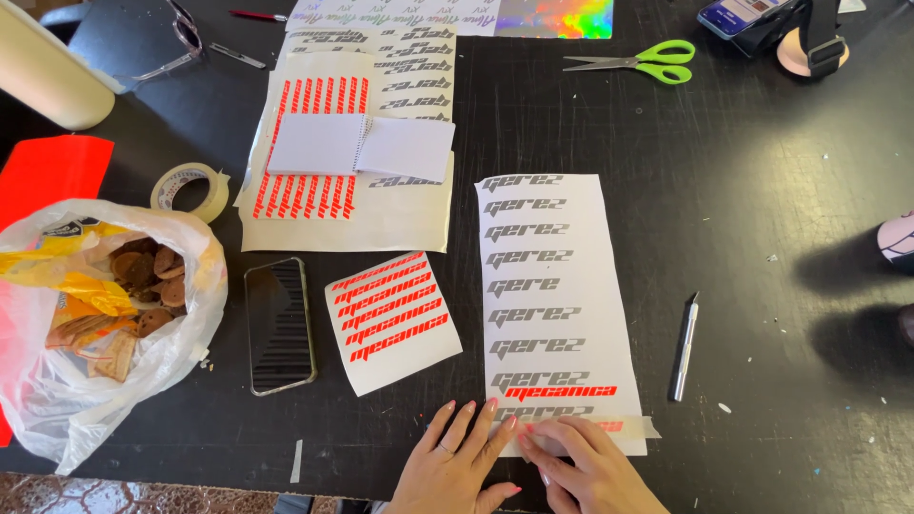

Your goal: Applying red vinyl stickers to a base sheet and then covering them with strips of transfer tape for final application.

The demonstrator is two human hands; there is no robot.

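White decal sheet point(557, 305) lies lengthwise on the black table point(762, 190), its near end under both my hands. My left hand point(457, 457) presses flat, fingers spread, gripping nothing. My right hand point(586, 466) pinches a tape strip point(640, 427) against the sheet's bottom edge. Craft knife point(684, 346) rests just right; phone point(280, 326) lies well left.

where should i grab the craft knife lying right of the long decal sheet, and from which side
Grip the craft knife around the middle of its slim silver barrel, coming from above or from its open right side. It lies flat on the black table, nearly upright in view, its pointed tip at the top end, so stay low on the handle.
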